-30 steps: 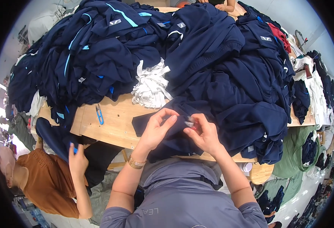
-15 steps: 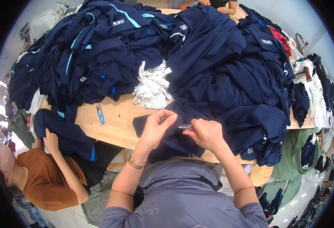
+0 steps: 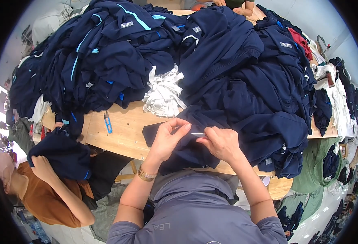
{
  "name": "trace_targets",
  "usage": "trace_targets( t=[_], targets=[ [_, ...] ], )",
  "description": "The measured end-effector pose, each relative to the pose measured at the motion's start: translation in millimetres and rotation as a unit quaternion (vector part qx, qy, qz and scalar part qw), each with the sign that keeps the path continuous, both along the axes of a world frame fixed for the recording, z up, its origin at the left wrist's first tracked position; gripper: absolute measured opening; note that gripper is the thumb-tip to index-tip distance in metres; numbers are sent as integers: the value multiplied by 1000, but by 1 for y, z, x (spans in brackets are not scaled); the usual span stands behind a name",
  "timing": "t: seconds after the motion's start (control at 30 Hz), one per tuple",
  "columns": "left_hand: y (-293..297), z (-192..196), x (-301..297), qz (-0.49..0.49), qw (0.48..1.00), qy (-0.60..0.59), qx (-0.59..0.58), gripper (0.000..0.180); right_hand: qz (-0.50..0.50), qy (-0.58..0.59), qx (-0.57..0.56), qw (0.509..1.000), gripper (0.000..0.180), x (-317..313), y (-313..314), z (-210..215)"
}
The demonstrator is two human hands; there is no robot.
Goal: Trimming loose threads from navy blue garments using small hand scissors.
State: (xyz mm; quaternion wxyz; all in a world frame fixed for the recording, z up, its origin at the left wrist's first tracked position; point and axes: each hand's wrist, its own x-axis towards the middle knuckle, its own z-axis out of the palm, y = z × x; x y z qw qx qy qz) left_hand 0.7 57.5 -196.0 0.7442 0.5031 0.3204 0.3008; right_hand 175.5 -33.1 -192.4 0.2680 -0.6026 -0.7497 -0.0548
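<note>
A dark navy knitted garment [image 3: 195,152] is lying at the near edge of the light wooden worktable [image 3: 124,132], directly in front of the person. The left hand [image 3: 167,138] is pinching a fold of this garment between thumb and fingertips. The right hand [image 3: 221,142] is closing on a thin, pale, strip-like item [image 3: 198,134], possibly a label or a small tool; the view is too small to confirm which. Both hands are working close together, almost touching, over the same fold. A gold-coloured bracelet [image 3: 145,175] is sitting on the left wrist.

Behind the garment, a bundle of white fabric strips [image 3: 164,93] is resting against a large heap of navy clothing [image 3: 211,61]. A pair of blue-handled thread snips [image 3: 108,122] is lying on bare wood to the left. At far left, a co-worker in an orange top [image 3: 44,199] is gripping another navy garment [image 3: 61,154].
</note>
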Motion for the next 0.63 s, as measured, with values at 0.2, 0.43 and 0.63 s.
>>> trace_targets(
  t=[0.2,0.43,0.63],
  targets=[
    [2,1,-1,-9,1000,-16,-12,15,-92,429,-58,897,32,7,0,-18],
    [13,-2,-6,-17,999,-32,-15,15,-76,432,-89,894,23,-3,9,-33],
    [25,-8,-14,-27,999,9,38,18,69,807,-202,550,20,31,8,-18]
  ],
)
